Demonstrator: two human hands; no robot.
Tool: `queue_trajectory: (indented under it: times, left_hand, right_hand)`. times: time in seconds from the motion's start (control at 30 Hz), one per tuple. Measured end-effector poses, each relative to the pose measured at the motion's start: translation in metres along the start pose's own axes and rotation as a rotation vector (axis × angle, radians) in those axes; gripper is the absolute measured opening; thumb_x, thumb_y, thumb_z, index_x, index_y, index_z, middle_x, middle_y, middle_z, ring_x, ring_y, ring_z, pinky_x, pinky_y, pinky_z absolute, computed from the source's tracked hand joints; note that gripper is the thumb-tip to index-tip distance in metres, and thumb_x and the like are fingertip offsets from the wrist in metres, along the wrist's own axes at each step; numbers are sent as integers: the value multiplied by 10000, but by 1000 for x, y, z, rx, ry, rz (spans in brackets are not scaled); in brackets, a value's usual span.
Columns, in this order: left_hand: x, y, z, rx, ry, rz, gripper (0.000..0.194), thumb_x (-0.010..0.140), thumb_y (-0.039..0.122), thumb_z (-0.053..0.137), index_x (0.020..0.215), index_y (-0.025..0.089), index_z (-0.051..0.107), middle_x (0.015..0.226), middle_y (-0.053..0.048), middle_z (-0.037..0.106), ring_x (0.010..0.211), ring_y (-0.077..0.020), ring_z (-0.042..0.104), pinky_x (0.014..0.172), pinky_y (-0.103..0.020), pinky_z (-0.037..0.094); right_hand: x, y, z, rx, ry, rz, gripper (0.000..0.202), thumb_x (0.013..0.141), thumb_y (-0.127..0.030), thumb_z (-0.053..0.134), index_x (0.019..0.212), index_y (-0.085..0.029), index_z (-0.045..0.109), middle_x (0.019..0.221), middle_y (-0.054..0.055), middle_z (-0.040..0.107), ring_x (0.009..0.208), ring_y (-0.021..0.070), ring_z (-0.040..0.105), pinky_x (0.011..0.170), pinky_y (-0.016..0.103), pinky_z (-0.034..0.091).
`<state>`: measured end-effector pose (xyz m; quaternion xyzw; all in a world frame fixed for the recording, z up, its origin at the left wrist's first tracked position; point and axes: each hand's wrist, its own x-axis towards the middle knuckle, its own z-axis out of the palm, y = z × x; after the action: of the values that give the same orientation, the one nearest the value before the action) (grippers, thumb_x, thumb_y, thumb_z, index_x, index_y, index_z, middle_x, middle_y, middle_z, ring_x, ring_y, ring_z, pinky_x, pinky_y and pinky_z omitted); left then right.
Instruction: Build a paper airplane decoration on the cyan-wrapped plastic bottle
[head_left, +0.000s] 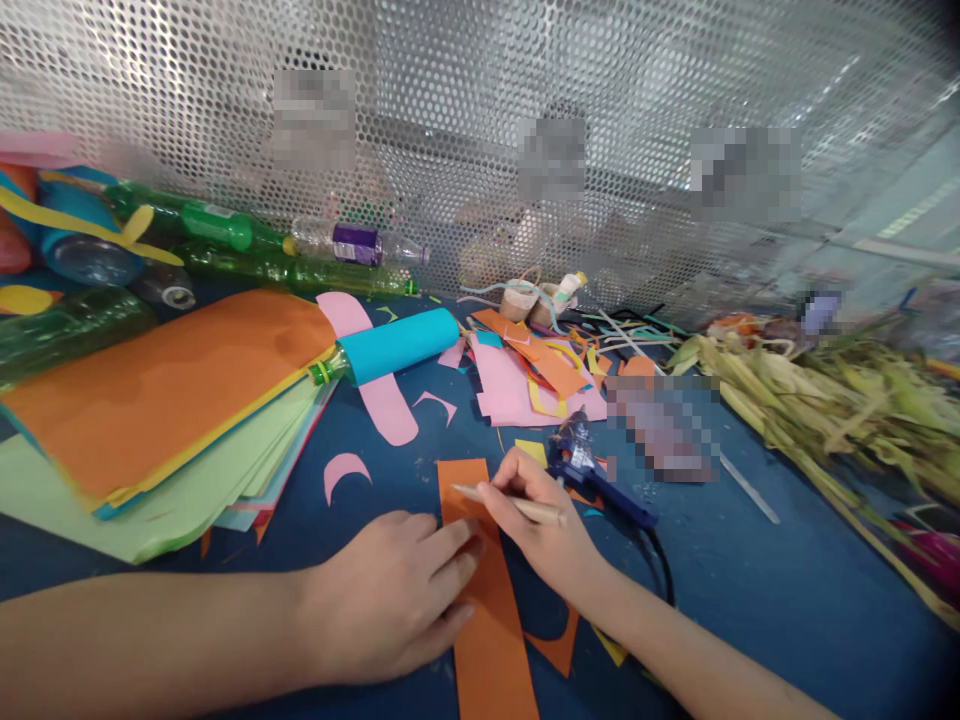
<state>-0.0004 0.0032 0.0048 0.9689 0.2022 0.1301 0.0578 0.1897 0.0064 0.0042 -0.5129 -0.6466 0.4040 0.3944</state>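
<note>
A long orange paper strip (491, 640) lies lengthwise on the blue table, running off the bottom of the view. My left hand (390, 595) rests palm down with its fingers spread on the strip's left side. In my right hand (551, 525) is a short wooden pencil (529, 508), pinched between the fingers, its tip at the upper part of the strip. Beyond lies a green bottle wrapped in blue paper (401, 345), with a pink paper band (386, 400) under it. A pink crescent scrap (346, 472) sits left of the strip.
A stack of coloured paper (180, 380) fills the left. Plastic bottles (300, 270) line the perforated metal wall. A blue glue gun (600, 480) with a black cord lies near my right hand. Paper scraps (525, 375) are heaped behind it; dry corn husks (810, 410) lie at right.
</note>
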Motion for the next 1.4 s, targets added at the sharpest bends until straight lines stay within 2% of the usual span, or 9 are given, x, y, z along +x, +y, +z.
queue_trajectory:
  times: [0.17,0.37,0.8,1.03,1.4]
  left_hand:
    - [2,1,-2,18,-37,-4,288,901,283,366,1041,140,574,1118,-114,622,737,-222,616,589,-369,524]
    - [2,0,-1,13,-47,3,321,907,290,357,1111,125,541,1233,-135,568,814,-234,624,635,-374,530]
    - [2,0,0,15,-6,12,306,903,281,380,1100,125,554,1194,-145,595,819,-217,628,649,-340,521]
    - [2,-2,0,6,-37,13,311,908,286,359,1085,124,557,1216,-143,579,819,-232,626,642,-362,520]
    - [2,-1,-2,18,-20,13,272,900,286,389,1065,140,549,1093,-137,632,781,-203,612,651,-313,495]
  right_hand:
    - [0,0,1,-36,-54,-12,219,875,-269,482,698,-211,366,605,-71,328,542,92,327,505,224,272]
    - [3,2,1,-40,-40,1,228,872,-269,486,689,-211,361,611,-69,334,546,93,314,504,225,263]
    - [2,4,0,-79,-61,13,235,874,-288,483,689,-210,361,613,-63,334,559,99,318,520,231,275]
    - [3,3,0,-73,-64,26,239,872,-301,486,690,-211,361,598,-63,342,545,99,321,507,231,275]
    - [4,2,1,-100,-85,31,233,867,-296,477,686,-215,355,602,-67,330,540,101,322,511,229,283]
